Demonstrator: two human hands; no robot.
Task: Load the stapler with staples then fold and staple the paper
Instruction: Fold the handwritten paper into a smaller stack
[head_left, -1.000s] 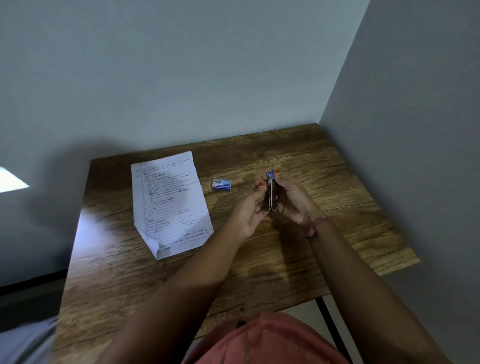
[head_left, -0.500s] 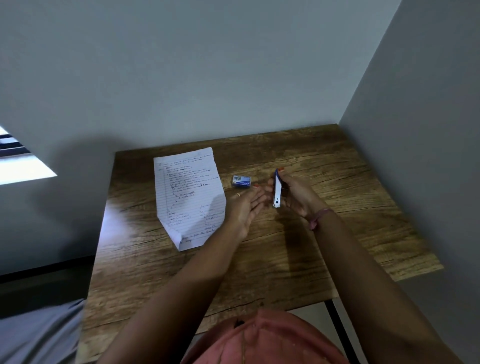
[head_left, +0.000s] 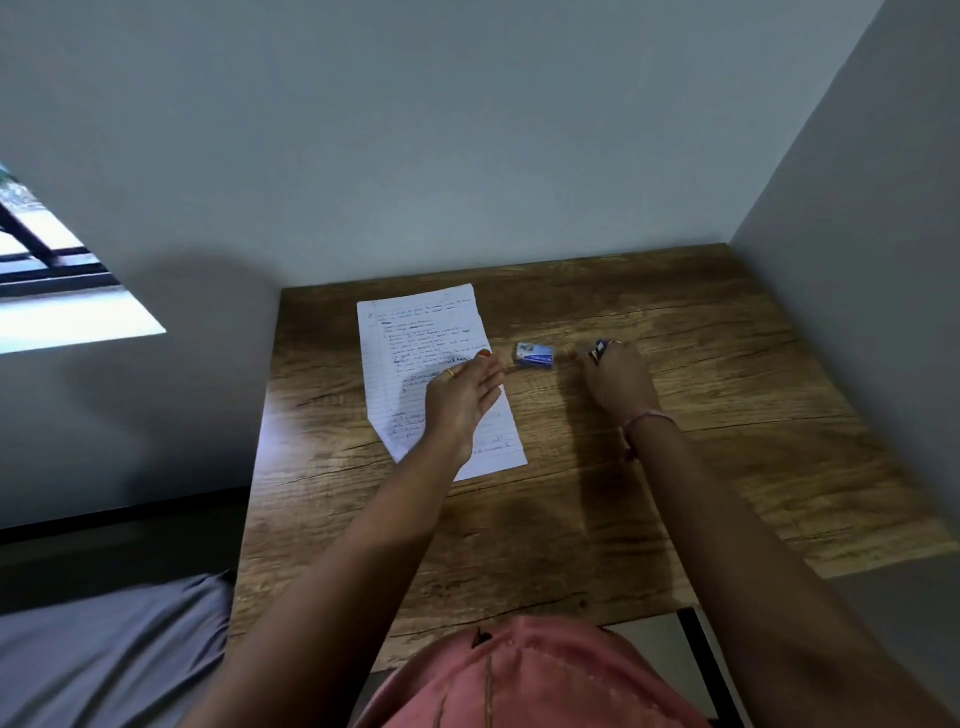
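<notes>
A lined sheet of paper (head_left: 415, 343) with handwriting lies flat on the wooden table (head_left: 545, 519), left of centre. My left hand (head_left: 462, 397) reaches over the paper with straight fingers, the palm above its right half. A small blue staple box (head_left: 534, 355) sits just right of the paper. Further right, my right hand (head_left: 615, 382) grips a small blue stapler (head_left: 600, 349) down at the table surface; only the stapler's blue tip shows past my fingers.
The table stands in a corner, with a grey wall behind and another along its right side. A window (head_left: 47, 291) shows at the far left. Bare wood lies in front of the paper and the hands.
My hands have parted. The left hand moved left over the paper. The right hand lowered the stapler to the table beside the staple box. The camera view shifted left.
</notes>
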